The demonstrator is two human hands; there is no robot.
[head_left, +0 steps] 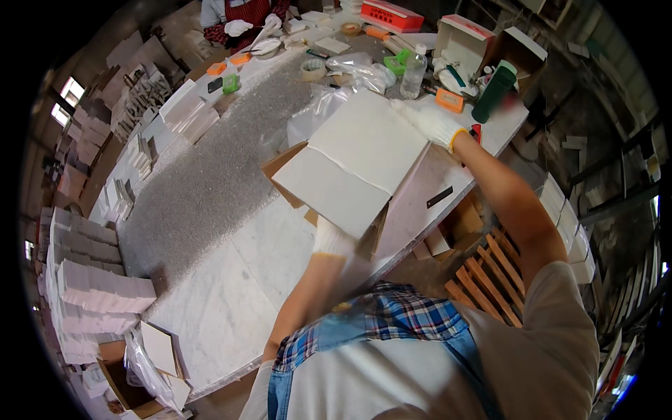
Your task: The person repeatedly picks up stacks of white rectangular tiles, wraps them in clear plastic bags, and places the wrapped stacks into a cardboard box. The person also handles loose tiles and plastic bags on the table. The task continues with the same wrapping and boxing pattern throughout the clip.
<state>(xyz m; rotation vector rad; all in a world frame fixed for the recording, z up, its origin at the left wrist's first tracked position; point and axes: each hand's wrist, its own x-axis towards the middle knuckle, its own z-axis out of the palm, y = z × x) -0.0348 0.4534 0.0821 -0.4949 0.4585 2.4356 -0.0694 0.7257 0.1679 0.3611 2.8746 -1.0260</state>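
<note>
A white cardboard carton [364, 136], with a wavy seam across its upper face and brown flaps showing at its left and lower edges, is held tilted above the near side of the worktop [231, 273]. The left hand [333, 238], in a white knit glove, is at the carton's near edge; its fingers are hidden behind the cardboard, so I cannot tell how tightly they close. The right hand [428, 124], gloved likewise with a yellow cuff, lies against the far right edge, fingers together; whether it clamps the edge cannot be told. Crumpled clear plastic [308, 115] lies just beyond the carton, near a tape roll [313, 68]. Past the right hand are a clear bottle [414, 72], a small orange box [449, 100] and a dark green bottle [494, 94]. White stacks [105, 287] stand at the left, and across the worktop is a co-worker in a red apron [246, 12].
</note>
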